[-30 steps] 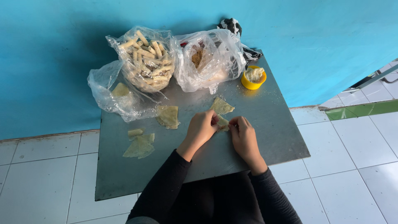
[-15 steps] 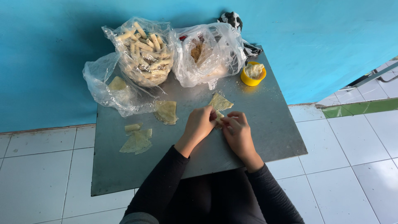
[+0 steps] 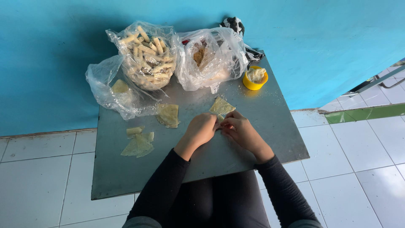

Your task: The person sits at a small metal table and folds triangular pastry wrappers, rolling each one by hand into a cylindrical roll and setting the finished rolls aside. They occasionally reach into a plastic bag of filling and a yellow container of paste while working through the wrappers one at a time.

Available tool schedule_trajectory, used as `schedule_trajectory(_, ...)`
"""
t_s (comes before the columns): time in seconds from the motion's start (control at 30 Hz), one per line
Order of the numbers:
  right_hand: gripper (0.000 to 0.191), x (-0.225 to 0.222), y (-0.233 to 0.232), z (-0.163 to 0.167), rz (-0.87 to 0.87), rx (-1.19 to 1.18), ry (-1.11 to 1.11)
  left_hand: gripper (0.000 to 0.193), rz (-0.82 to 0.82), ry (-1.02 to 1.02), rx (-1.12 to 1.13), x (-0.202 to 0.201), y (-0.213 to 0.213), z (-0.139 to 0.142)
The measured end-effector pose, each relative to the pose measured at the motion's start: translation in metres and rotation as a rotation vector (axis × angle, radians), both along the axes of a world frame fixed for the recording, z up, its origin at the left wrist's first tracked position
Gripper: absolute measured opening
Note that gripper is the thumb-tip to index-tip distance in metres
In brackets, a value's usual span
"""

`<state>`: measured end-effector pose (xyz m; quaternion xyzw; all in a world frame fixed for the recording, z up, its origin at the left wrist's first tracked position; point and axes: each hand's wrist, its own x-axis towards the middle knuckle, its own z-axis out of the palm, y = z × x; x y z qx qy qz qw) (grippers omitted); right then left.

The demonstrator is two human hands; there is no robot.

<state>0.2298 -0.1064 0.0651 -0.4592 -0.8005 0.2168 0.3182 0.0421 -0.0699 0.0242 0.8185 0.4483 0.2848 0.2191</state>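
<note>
A: Starting at the left, what is finished?

B: Near the left edge of the grey table [image 3: 126, 177] lie a rolled piece [image 3: 135, 131] and a few flat wrapper triangles [image 3: 138, 145]. Further back, a clear bag of finished rolls [image 3: 147, 57] looks well filled, so I judge much is done. Another folded wrapper [image 3: 168, 115] waits mid-table.

A: And the hands?

B: The left hand [image 3: 201, 130] and right hand [image 3: 241, 131] meet at the middle, fingers curled narrowly and pinching a wrapper [image 3: 221, 107] that fans out just beyond them. Whether it is filled yet, I cannot tell.

A: What about space?

B: A second bag [image 3: 213, 57] and a yellow cup of filling [image 3: 255, 77] crowd the far right. The near strip of table is bare; its right edge drops to tiled floor.
</note>
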Motion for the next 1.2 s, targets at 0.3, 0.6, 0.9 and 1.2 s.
schedule_trajectory(0.3,0.021,0.003,0.045,0.002,-0.111,-0.314,-0.255,0.023,0.145,-0.082,-0.178,-0.001,0.004,0.003)
schedule_trajectory(0.6,0.014,0.016,0.016,-0.009,0.036,0.159,-0.176,0.015,-0.021,-0.054,0.254,-0.008,0.002,-0.005)
schedule_trajectory(0.9,0.018,0.003,0.022,-0.032,-0.339,0.045,-0.181,0.02,0.278,-0.014,-0.006,0.001,-0.006,0.005)
schedule_trajectory(1.2,0.018,0.014,0.017,-0.03,-0.164,0.179,-0.177,0.011,0.056,-0.043,0.416,-0.012,-0.008,0.0)
